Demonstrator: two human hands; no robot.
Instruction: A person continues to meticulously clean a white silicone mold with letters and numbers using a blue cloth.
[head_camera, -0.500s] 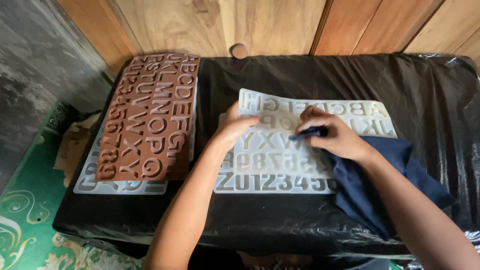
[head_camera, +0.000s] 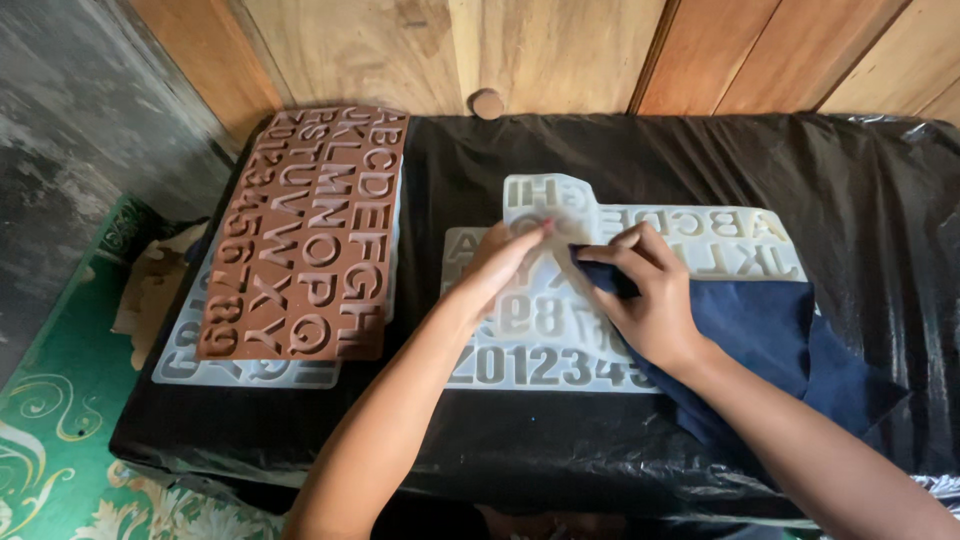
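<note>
Lifting corner of clear letter mould (head_camera: 560, 350) w/ left hand (head_camera: 500, 262), fingers pinching flap; right hand (head_camera: 650, 300) pinching navy cloth (head_camera: 770, 340), pressed on mould. Brown mould (head_camera: 310, 230) left, apart.

Translucent rubbery letter mould (head_camera: 540, 350), matt brown mould (head_camera: 310, 240), dark blue cloth (head_camera: 770, 340), glossy black plastic sheet (head_camera: 850, 180), wooden wall (head_camera: 560, 50)

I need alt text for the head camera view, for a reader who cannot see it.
A person's left hand lifts one corner of a clear letter mould while the right hand presses a dark blue cloth on it. The mould lies on a table covered in black plastic; a brown mould rests on another clear one at the left.
</note>
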